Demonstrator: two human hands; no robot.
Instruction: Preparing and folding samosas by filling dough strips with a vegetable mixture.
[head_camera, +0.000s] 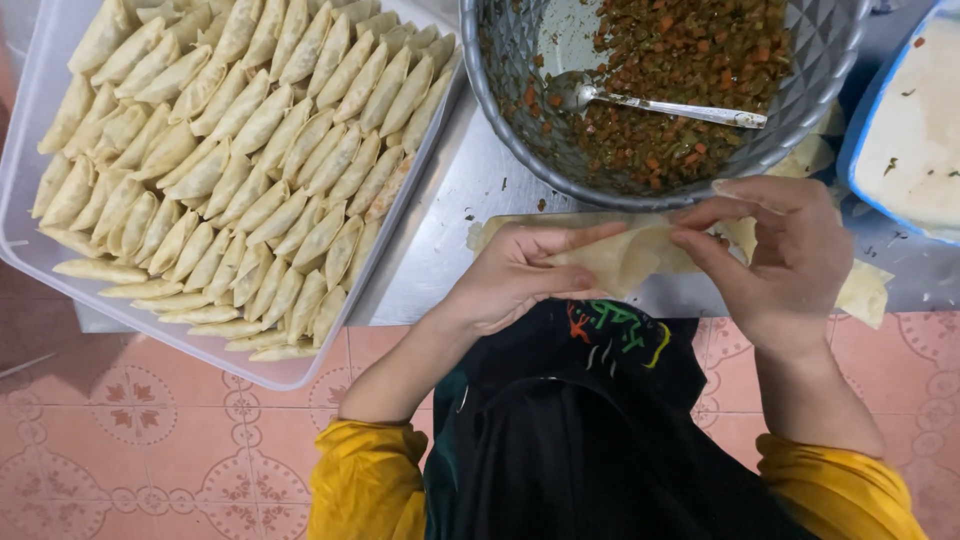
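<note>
Both hands were engaged on one pastry strip (620, 255) held above the edge of the steel table (440, 230). The left hand (520, 280) pinched the folded end between thumb and fingers; the right hand (790, 255) pinched the strip's other part. The clear tray (30, 250) was nearly full of folded pastries (230, 170). The metal bowl (520, 110) retained considerable filling (690, 60), with a spoon (640, 100) resting inside. Work judged well advanced, not finished.
</note>
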